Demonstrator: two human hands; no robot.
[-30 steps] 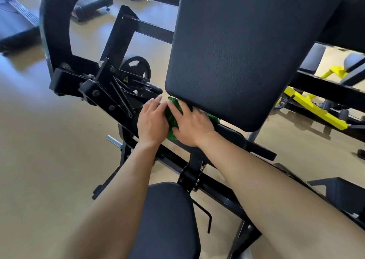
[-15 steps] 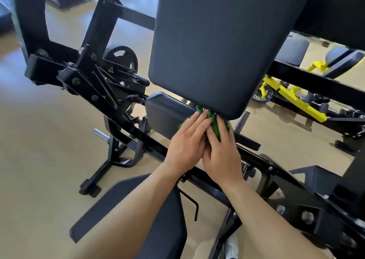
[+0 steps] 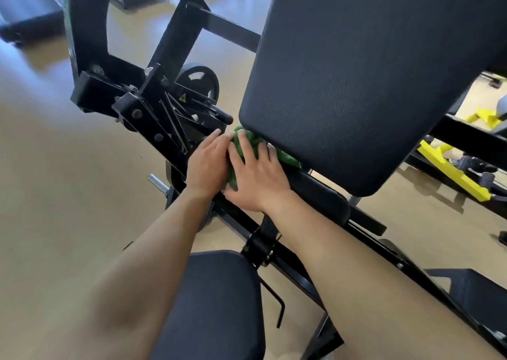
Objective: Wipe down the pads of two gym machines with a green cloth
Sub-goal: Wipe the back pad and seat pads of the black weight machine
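Left hand and right hand are pressing flat-fingered on the crumpled green cloth; the narrow black vinyl pad is lying lengthwise down-right, nearer the right hand.

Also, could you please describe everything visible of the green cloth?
The green cloth is soft-looking fabric, bunched and crumpled. It lies on a small black pad, tucked under the lower left corner of the large back pad. The right hand presses it with spread fingers; the left hand touches its left edge.
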